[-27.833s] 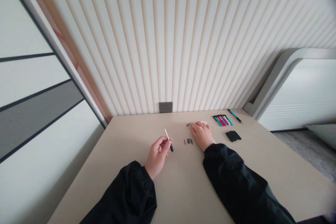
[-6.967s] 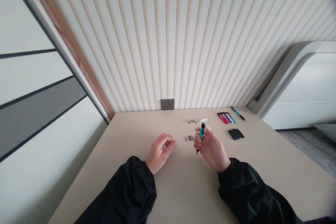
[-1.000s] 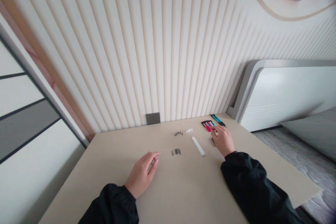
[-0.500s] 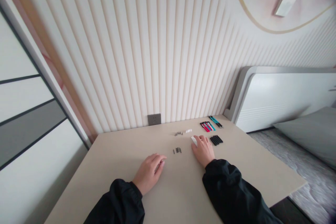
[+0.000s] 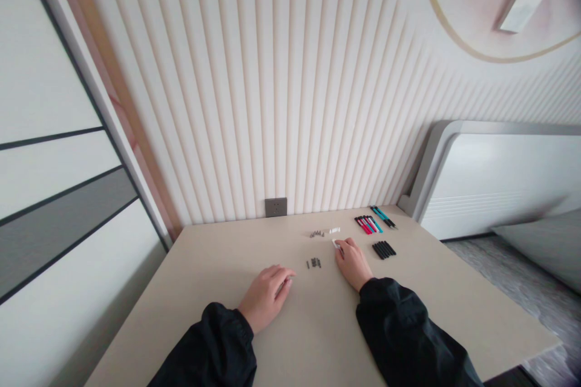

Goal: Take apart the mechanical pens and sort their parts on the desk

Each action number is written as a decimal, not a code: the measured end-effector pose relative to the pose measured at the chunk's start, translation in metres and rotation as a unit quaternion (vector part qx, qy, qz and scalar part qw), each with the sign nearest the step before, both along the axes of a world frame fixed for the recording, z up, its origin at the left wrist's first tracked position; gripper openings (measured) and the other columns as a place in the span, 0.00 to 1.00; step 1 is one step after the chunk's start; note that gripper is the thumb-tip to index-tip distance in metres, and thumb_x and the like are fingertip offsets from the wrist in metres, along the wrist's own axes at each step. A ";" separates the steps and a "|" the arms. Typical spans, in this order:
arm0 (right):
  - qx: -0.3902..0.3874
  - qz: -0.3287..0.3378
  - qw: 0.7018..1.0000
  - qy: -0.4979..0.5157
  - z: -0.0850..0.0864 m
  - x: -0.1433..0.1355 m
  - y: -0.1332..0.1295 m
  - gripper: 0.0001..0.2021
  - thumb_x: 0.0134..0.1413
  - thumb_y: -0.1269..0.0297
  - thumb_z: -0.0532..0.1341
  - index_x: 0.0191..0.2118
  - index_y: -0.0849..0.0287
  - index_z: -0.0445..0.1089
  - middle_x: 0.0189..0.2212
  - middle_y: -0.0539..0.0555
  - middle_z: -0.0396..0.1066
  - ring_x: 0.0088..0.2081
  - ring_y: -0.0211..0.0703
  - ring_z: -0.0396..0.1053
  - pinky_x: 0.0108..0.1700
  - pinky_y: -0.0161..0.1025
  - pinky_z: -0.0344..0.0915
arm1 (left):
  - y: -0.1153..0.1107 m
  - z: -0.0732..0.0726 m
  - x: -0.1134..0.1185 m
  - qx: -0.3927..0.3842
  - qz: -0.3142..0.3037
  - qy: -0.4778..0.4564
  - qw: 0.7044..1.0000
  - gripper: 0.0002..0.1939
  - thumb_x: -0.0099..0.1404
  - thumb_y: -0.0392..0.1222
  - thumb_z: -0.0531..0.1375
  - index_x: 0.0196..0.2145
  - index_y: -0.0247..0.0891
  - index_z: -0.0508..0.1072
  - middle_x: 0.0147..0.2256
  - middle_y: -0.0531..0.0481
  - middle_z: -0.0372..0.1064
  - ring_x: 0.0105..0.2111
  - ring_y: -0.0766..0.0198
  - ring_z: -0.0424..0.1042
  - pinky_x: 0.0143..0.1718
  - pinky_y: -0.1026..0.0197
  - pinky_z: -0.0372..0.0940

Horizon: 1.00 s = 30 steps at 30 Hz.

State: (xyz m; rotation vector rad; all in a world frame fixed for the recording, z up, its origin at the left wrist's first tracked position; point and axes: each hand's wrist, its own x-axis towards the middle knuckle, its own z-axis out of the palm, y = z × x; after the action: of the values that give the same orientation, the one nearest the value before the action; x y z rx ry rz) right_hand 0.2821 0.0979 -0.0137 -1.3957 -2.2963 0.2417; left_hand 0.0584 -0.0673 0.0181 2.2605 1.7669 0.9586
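Note:
My left hand (image 5: pixel 267 293) rests on the table, fingers curled and thumb against them; whatever they may hold is hidden. Right of it lies a small cluster of dark metal pieces (image 5: pixel 313 262). My right hand (image 5: pixel 353 261) reaches farther forward, its closed fingertips at a small white piece (image 5: pixel 336 244) that they partly cover. Beyond that hand are short metal pieces (image 5: pixel 316 234) and a row of small white pieces (image 5: pixel 334 230). A row of short black tubes (image 5: pixel 384 250) lies to its right. Behind them are red, white and teal pen barrels (image 5: pixel 368 224) with dark ends.
Teal and black pens (image 5: pixel 384 217) lie at the back right of the beige table (image 5: pixel 218 254). A ribbed wall with a dark socket (image 5: pixel 276 207) borders the far edge. A bed headboard (image 5: pixel 490 178) stands at right, a white cabinet (image 5: pixel 68 242) at left.
The whole view has shifted, so the scene sits slightly farther right. My right fingertips now cover more of the white piece beside them. My left hand keeps its curled pose.

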 end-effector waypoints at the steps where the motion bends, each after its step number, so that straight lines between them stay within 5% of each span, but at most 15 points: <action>1: 0.001 0.003 1.000 0.001 0.000 -0.002 0.000 0.15 0.60 0.70 0.51 0.48 0.59 0.71 0.39 0.57 0.68 0.41 0.42 0.68 0.45 0.33 0.58 | 0.000 0.000 0.000 -0.001 0.000 -0.001 1.000 0.10 0.68 0.36 0.50 0.41 0.41 0.71 0.35 0.49 0.70 0.37 0.61 0.69 0.42 0.59 0.65; 10: 0.018 0.021 1.000 -0.004 0.002 -0.004 -0.011 0.15 0.60 0.65 0.52 0.50 0.55 0.70 0.40 0.56 0.68 0.43 0.44 0.66 0.47 0.35 0.57 | -0.001 0.000 -0.001 -0.005 0.019 -0.020 1.000 0.10 0.68 0.38 0.50 0.40 0.41 0.71 0.35 0.49 0.70 0.36 0.61 0.69 0.42 0.59 0.64; 20: 0.030 0.025 0.998 -0.053 0.001 -0.005 -0.021 0.19 0.61 0.59 0.51 0.55 0.56 0.65 0.54 0.60 0.63 0.54 0.51 0.58 0.54 0.44 0.52 | -0.012 -0.003 -0.004 -0.018 0.065 -0.066 0.995 0.11 0.68 0.40 0.50 0.41 0.40 0.71 0.37 0.48 0.72 0.36 0.62 0.71 0.41 0.61 0.66; 30: 0.042 0.029 0.999 -0.006 0.002 0.003 -0.029 0.19 0.60 0.61 0.53 0.56 0.56 0.65 0.52 0.59 0.65 0.53 0.50 0.60 0.54 0.44 0.55 | -0.018 0.004 0.003 0.017 0.079 0.047 0.996 0.10 0.68 0.36 0.49 0.39 0.40 0.70 0.36 0.48 0.70 0.39 0.60 0.69 0.43 0.57 0.64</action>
State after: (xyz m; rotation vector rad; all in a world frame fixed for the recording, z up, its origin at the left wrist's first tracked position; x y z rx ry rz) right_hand 0.2852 0.0687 -0.0115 -1.2950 -2.3301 0.1534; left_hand 0.0611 -0.0850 0.0222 2.2504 2.0090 0.9294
